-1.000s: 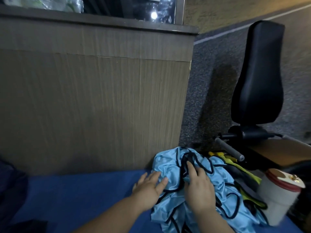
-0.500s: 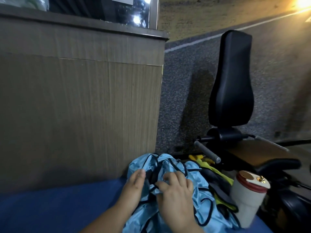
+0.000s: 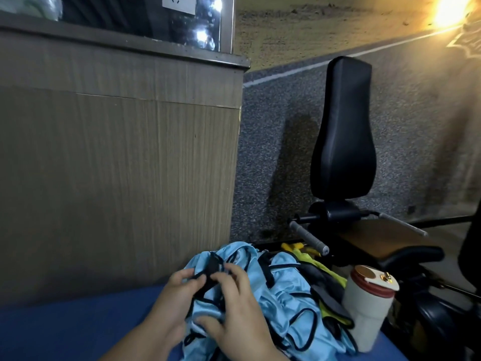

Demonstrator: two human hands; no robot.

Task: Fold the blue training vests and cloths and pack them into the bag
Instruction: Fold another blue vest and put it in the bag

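Observation:
A heap of light blue training vests (image 3: pixel 283 290) with black trim lies crumpled on a dark blue surface (image 3: pixel 78 329) at the bottom middle. My left hand (image 3: pixel 174 300) and my right hand (image 3: pixel 231 308) are both on the near left part of the heap. Each hand pinches black-edged fabric of one vest, bunched between them. A yellow-green vest (image 3: pixel 325 272) with dark trim lies under the right side of the blue heap. No bag is in view.
A white tumbler (image 3: pixel 364 311) with a red lid stands right of the heap, touching it. A wood-grain counter front (image 3: pixel 117 178) rises close behind. A black padded exercise bench (image 3: pixel 343 142) with bar handles stands at the right on grey carpet.
My view has swung to the right. Both hands have drawn together from lying flat on the heap and now grip a bunch of vest fabric, lifting it slightly.

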